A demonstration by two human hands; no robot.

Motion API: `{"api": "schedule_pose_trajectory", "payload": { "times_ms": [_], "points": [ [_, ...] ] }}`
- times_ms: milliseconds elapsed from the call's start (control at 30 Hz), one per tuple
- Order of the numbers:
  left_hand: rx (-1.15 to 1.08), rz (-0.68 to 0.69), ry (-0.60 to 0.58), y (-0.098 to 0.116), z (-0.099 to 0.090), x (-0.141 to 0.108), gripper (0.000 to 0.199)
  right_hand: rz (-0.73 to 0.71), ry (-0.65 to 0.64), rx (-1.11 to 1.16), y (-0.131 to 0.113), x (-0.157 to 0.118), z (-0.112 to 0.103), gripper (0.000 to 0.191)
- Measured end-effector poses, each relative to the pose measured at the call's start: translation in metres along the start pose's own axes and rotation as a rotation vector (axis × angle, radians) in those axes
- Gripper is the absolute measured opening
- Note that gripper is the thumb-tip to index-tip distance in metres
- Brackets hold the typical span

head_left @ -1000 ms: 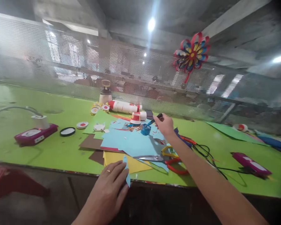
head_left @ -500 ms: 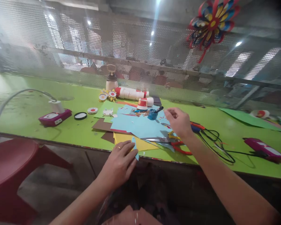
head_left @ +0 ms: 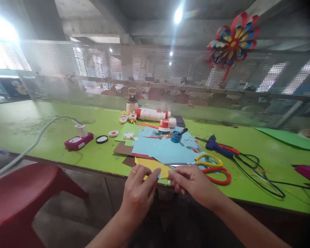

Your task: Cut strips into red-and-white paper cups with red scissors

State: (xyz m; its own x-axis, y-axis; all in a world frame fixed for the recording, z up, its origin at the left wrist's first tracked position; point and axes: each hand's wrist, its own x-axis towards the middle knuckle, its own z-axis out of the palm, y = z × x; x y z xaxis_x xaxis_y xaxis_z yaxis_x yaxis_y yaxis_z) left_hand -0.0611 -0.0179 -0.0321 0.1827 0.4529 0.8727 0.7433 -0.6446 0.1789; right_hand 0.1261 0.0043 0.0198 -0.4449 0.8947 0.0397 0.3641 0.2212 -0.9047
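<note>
At the table's front edge my left hand (head_left: 141,191) is closed on a small light-blue paper piece (head_left: 159,174), mostly covered by the fingers. My right hand (head_left: 193,182) is just to its right, thumb and fingertips pinched together. Whatever that pinch may hold is too small to make out. Yellow paper (head_left: 151,164) lies beyond the left hand. Large scissors (head_left: 218,175) with red and yellow handles rest beside the right hand. Farther back, a small blue pot (head_left: 176,137) with a dark stick in it stands on light-blue paper sheets (head_left: 157,147).
A blue glue gun (head_left: 219,148) and its black cable lie right of the papers. White paper-cup shapes (head_left: 153,114) and a bottle (head_left: 132,103) stand at the back. A purple power socket (head_left: 79,141) is on the left, above a red stool (head_left: 23,186). A paper flower (head_left: 233,44) hangs upper right.
My right hand has come from near the blue pot down towards my left hand, uncovering the scissors' handles and the glue gun. My left hand keeps the blue paper piece. The view has tilted up.
</note>
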Motion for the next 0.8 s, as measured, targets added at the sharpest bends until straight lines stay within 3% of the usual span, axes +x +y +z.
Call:
{"api": "schedule_pose_trajectory", "payload": {
  "times_ms": [100, 200, 367, 533, 667, 800],
  "points": [
    [-0.041, 0.085, 0.033, 0.005, 0.000, 0.007, 0.034, 0.074, -0.039, 0.302, -0.004, 0.001, 0.007, 0.047],
    [-0.102, 0.156, 0.045, 0.010, 0.004, 0.013, 0.032, 0.041, 0.035, 0.463, -0.007, 0.002, 0.013, 0.042],
    [-0.135, 0.187, 0.017, 0.010, 0.010, 0.021, 0.033, -0.012, 0.169, 0.487, -0.009, 0.002, 0.013, 0.034],
    [-0.134, 0.207, 0.000, 0.008, 0.013, 0.025, 0.036, -0.011, 0.204, 0.533, -0.006, 0.005, 0.010, 0.031],
    [-0.210, 0.197, -0.086, 0.009, 0.010, 0.026, 0.041, 0.023, 0.219, 0.616, -0.004, 0.012, 0.008, 0.030],
    [-0.235, 0.084, -0.092, -0.019, -0.002, 0.037, 0.035, 0.014, 0.220, 0.510, 0.000, 0.027, -0.004, 0.035]
  ]
}}
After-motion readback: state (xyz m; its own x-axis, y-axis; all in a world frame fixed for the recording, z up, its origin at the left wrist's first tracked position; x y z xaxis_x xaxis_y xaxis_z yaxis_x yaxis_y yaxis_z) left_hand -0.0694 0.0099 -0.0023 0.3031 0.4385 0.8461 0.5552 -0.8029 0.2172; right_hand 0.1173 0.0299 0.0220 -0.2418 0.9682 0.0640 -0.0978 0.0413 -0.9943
